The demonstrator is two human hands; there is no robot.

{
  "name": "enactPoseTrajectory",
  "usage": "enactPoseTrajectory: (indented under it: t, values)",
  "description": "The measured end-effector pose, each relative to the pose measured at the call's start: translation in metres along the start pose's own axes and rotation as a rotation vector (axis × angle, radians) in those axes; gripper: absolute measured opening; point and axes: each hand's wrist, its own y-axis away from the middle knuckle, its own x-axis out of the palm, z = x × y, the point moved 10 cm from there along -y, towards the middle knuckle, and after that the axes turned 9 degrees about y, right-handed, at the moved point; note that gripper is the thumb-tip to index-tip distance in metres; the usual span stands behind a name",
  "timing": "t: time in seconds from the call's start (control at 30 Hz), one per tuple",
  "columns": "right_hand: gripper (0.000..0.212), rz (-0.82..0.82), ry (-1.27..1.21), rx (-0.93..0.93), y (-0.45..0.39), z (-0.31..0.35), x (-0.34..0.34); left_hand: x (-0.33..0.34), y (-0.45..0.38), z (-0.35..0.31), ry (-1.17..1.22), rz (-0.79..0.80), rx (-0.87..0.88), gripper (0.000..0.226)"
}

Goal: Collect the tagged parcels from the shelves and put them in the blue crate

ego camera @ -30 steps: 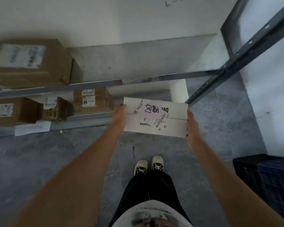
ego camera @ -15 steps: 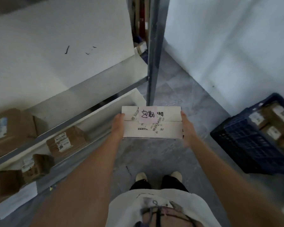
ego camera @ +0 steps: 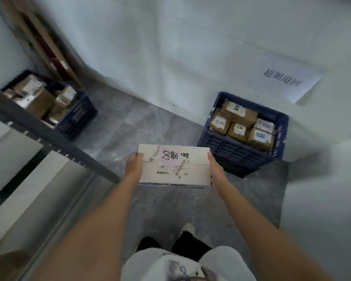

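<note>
I hold a white parcel (ego camera: 173, 171) level at waist height, with a pale pink handwritten tag (ego camera: 170, 157) stuck on its top. My left hand (ego camera: 133, 165) grips its left end and my right hand (ego camera: 216, 169) grips its right end. A blue crate (ego camera: 235, 151) stands on the floor against the wall, just beyond and to the right of the parcel. Inside it lie several brown parcels (ego camera: 239, 122) with handwritten tags.
A second blue crate (ego camera: 79, 114) full of brown parcels sits on the floor at the far left, behind a grey shelf upright (ego camera: 55, 142). Metal shelving (ego camera: 34, 191) fills the lower left. A paper sign (ego camera: 288, 82) hangs on the white wall above the right crate.
I have turned right, away from the shelves. The blue crate with tagged parcels now lies straight ahead and much closer. Both hands keep the same hold on the white parcel.
</note>
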Motion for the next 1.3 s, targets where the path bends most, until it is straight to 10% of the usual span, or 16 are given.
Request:
enactPoseTrajectory:
  t: [0.33, 0.93, 1.3]
  values:
    - [0.046, -0.269, -0.172, 0.038, -0.094, 0.018, -0.186, 0.231, -0.016, -0.069, -0.038, 0.273, 0.011, 0.018]
    - [0.046, -0.324, -0.259, 0.144, -0.331, 0.065, -0.273, 0.482, -0.197, -0.096, -0.210, 0.286, -0.205, 0.021]
    - [0.105, -0.153, -0.212, 0.201, -0.527, 0.054, -0.266, 0.585, -0.338, -0.042, -0.281, 0.253, -0.224, 0.053]
